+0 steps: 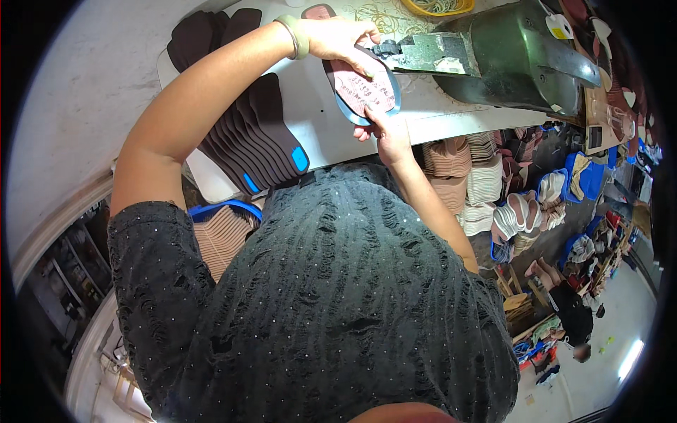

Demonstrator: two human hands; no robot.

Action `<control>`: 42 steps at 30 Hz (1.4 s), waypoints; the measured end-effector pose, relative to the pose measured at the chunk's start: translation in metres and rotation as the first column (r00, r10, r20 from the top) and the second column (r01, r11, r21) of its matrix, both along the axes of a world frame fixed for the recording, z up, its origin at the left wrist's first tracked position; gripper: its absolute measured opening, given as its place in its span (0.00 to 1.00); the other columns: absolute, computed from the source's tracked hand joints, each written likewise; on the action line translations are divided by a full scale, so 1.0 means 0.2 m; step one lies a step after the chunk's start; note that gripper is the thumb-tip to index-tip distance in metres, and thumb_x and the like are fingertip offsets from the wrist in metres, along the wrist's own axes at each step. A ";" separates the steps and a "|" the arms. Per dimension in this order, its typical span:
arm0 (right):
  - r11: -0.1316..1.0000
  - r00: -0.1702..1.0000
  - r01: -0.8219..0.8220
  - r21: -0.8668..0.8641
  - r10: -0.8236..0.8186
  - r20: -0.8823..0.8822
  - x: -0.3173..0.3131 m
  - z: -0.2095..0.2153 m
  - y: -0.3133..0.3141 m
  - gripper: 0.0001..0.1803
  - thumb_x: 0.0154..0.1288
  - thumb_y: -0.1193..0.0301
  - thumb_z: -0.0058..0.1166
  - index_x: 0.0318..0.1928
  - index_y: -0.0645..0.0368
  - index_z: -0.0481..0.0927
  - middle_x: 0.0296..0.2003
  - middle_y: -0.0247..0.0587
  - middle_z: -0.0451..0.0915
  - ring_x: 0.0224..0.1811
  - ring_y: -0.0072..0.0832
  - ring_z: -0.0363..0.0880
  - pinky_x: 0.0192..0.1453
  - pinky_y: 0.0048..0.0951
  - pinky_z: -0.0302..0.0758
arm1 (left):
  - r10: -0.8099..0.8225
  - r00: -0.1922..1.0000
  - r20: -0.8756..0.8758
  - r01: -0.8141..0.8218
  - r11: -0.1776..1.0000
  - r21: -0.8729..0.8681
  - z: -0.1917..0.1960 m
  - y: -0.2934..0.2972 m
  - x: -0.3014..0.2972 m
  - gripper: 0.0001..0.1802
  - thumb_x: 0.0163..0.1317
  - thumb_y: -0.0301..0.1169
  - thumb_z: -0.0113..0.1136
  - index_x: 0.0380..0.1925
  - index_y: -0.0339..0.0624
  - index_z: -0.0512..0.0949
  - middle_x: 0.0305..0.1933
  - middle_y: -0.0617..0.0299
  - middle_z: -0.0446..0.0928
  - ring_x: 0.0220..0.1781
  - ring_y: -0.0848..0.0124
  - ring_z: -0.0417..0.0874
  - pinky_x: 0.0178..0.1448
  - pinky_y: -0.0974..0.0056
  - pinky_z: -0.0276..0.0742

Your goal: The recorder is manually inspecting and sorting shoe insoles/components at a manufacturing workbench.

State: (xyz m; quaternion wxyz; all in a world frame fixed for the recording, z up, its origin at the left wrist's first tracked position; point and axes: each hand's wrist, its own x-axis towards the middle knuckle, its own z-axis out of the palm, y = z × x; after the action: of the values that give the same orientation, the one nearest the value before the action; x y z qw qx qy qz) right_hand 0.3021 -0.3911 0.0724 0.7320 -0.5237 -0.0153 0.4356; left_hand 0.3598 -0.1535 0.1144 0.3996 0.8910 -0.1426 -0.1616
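Observation:
A shoe insole (364, 90), pinkish-brown on top with a blue rim, lies across the white worktable (310, 106) under the head of a dark green machine (508, 53). My left hand (338, 37) grips the insole's far end beside the machine's metal foot (423, 53). My right hand (386, 130) holds the near end at the table's front edge. Both arms reach over my dark speckled top.
A fanned stack of dark brown insoles with blue heels (257, 137) lies on the table's left. Tan insole stacks (465, 173) fill blue baskets (550, 190) on the right, and another basket (222, 229) sits at the left. Rubber bands (384, 15) lie at the back.

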 end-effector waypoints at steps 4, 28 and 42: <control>1.000 1.000 0.000 0.014 -0.001 0.013 0.00 0.00 0.00 0.14 0.65 0.69 0.49 0.39 0.70 0.77 0.24 0.42 0.79 0.22 0.24 0.77 0.25 0.20 0.71 | -0.020 0.995 -0.100 0.017 1.000 -0.025 0.02 0.00 0.01 0.37 0.46 0.42 0.68 0.52 0.37 0.65 0.30 0.59 0.68 0.35 0.70 0.69 0.40 0.66 0.68; 0.996 0.997 -0.065 -0.062 0.067 0.039 0.18 0.11 0.21 0.18 0.66 0.62 0.48 0.33 0.69 0.78 0.22 0.47 0.81 0.20 0.21 0.77 0.23 0.18 0.69 | -0.276 0.904 -0.327 0.150 0.921 -0.361 0.20 0.17 0.12 0.21 0.58 0.35 0.59 0.51 0.37 0.74 0.48 0.55 0.77 0.50 0.67 0.75 0.57 0.64 0.69; 0.981 0.990 0.014 -0.196 0.014 0.140 0.25 0.13 0.18 0.15 0.62 0.64 0.55 0.32 0.67 0.80 0.19 0.41 0.79 0.17 0.20 0.76 0.21 0.16 0.67 | 0.136 0.807 -0.575 -0.411 0.828 -0.381 0.05 0.10 -0.20 0.16 0.61 0.29 0.56 0.49 0.38 0.70 0.45 0.61 0.73 0.43 0.78 0.75 0.48 0.74 0.74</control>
State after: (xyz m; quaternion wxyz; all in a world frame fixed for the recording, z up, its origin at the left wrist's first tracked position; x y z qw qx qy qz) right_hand 0.3524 -0.3542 0.0991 0.6739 -0.6226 -0.0238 0.3972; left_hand 0.3204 -0.1340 0.1248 0.6540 0.6928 0.0707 -0.2954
